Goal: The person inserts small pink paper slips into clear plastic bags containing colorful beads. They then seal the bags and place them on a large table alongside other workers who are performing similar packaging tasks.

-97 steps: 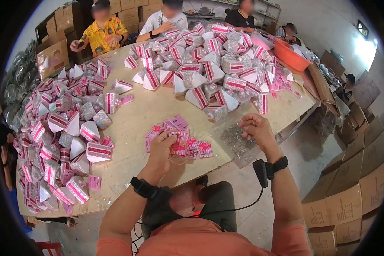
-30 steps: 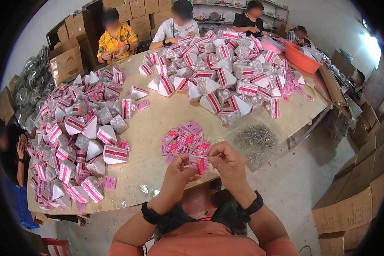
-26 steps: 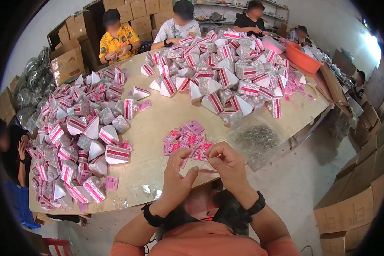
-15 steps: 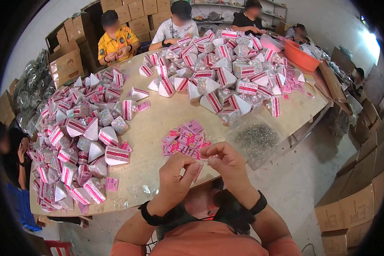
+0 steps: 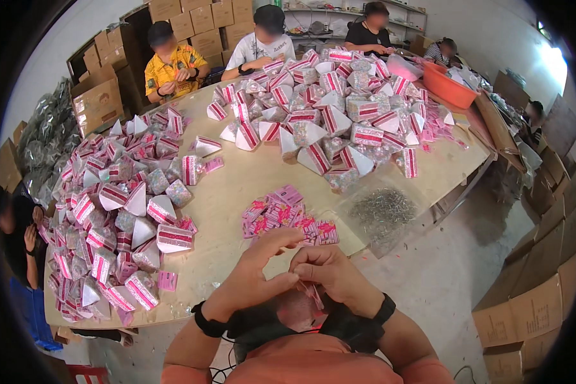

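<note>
My right hand (image 5: 326, 273) is closed in a pinch in front of my chest. A small pink card tag (image 5: 314, 294) hangs below its fingertips, partly hidden by the fingers. Beside it, my left hand (image 5: 262, 267) is open, fingers curved and well apart from the thumb. The left thumb tip reaches the pinching right fingers. Just beyond both hands lies a loose pile of pink printed card tags (image 5: 272, 214) on the table. To its right, a clear plastic bag (image 5: 384, 208) holds many small metal pins or hooks.
Wrapped cake-slice-shaped items heap up on the wooden table (image 5: 230, 182), in a left pile (image 5: 125, 211) and a far pile (image 5: 326, 115). An orange basin (image 5: 451, 86) stands at the far right. Several people sit around. Cardboard boxes (image 5: 525, 313) line the right side.
Both hands have drawn slightly nearer to me. My left hand has let go and spread its fingers, while the pink tag now hangs from the right hand's pinch.
</note>
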Motion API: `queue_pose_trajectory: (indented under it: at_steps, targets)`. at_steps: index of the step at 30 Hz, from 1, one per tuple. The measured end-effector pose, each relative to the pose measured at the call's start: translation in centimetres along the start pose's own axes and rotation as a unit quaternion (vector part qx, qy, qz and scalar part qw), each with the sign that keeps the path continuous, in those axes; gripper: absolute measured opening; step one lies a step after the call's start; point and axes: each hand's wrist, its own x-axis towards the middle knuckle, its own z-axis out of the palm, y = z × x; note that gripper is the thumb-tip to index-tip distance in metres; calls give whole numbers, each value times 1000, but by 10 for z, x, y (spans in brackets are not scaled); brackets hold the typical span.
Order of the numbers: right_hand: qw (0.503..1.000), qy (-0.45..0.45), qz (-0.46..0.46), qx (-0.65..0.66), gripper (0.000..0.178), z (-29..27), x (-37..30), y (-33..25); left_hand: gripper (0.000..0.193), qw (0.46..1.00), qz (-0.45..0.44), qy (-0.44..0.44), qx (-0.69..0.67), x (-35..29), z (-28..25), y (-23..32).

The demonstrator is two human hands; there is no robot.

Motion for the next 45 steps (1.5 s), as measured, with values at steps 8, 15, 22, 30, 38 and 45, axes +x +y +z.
queue_pose_trajectory:
  at_steps: [8, 15, 22, 30, 38, 45]
  targets:
    - [999, -4, 37, 32, 13, -1, -1, 3, 46, 993, -41, -102, -38, -4, -15, 2]
    - [996, -12, 69, 52, 12, -7, -1, 9, 18, 962, 84, -48, 255, -15, -9, 1]
    - [998, 47, 39, -32, 12, 15, -1, -2, 11, 969, 37, -27, 242, -17, 1, -7]
    - [913, 150, -72, -371, 14, 20, -9, 2, 19, 981, -178, -20, 70, -13, 9, -8]
    - [811, 160, -227, -515, 13, 11, -11, 12, 27, 975, -216, -4, -48, -17, 17, -23]
    - [779, 144, -221, -569, 12, 5, -14, 15, 28, 972, -219, 19, -87, -15, 25, -24]
